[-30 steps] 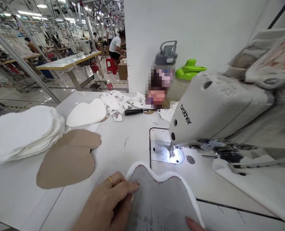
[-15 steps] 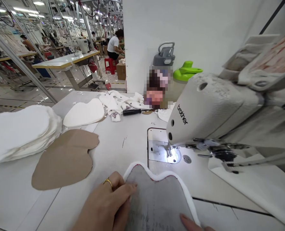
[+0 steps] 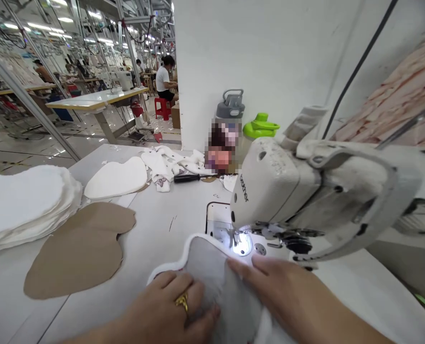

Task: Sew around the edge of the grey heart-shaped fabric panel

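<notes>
A grey curved template, with a rim of soft white fabric showing around it, lies in front of the sewing machine. My left hand, with a gold ring, grips its left side, fingers curled and thumb across the grey face. On the right, my right hand holds the other edge, fingertips near the lit needle area. The upper right edge of the piece reaches close to the presser foot; whether it is under it, I cannot tell.
A brown card template and a stack of white fabric pieces lie at left. Behind are a single white cutout, fabric scraps and a black-handled screwdriver. Lidded bottles stand by the wall. A seated person works far off.
The template and white fabric have turned and moved nearer the needle. My right hand has come up from the bottom edge onto the piece's right side. The view has shifted right.
</notes>
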A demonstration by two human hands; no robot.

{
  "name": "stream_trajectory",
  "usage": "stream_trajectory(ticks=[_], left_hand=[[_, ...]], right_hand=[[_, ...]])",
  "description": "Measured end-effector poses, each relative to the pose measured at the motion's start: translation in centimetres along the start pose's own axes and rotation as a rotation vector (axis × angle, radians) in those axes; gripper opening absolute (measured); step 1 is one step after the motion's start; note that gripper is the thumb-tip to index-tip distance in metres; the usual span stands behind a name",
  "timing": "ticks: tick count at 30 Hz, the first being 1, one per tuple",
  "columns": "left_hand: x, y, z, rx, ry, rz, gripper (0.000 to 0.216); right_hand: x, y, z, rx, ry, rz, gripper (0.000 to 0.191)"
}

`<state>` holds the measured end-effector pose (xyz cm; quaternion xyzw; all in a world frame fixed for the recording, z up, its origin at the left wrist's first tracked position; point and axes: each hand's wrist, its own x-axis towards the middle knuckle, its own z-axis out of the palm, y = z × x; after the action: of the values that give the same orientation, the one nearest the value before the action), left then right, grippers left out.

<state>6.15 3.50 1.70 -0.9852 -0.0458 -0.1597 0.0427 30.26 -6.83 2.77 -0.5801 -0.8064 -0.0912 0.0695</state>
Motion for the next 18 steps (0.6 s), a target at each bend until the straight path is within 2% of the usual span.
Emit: stream_trajectory(ticks=[3, 5, 7, 10, 15, 18], left_hand=[[2.0, -1.0, -0.1, 0.069, -0.136, -0.123, 0.03], [3.1, -1.4, 0.2, 0.04, -0.201, -0.173, 0.031], [4.1, -1.6, 0.6, 0.01, -0.182, -0.145, 0.028], [5.3, -2.1, 0.7, -0.048, -0.17, -0.104, 0.025], [6.8, -3.5, 0.3, -0.21, -0.197, -0.217, 0.037], [7.3, -3.8, 0.6, -0.225, -0.157, -0.269, 0.034]], right_hand=[[0.9, 2.1, -0.8, 0.043, 0.082, 0.063, 0.042], [1.1, 2.4, -1.4, 0.145, 0.055, 0.051, 0.037], [1.1, 2.1, -1.6, 0.187, 0.042, 0.05, 0.037], [0.8, 1.9, -0.6, 0.161, 0.039, 0.051, 0.036], [-0.8, 2.3, 2.3, 0.12, 0.224, 0.13, 0.038], [-1.3, 2.2, 2.9, 0.127, 0.23, 0.158, 0.038]])
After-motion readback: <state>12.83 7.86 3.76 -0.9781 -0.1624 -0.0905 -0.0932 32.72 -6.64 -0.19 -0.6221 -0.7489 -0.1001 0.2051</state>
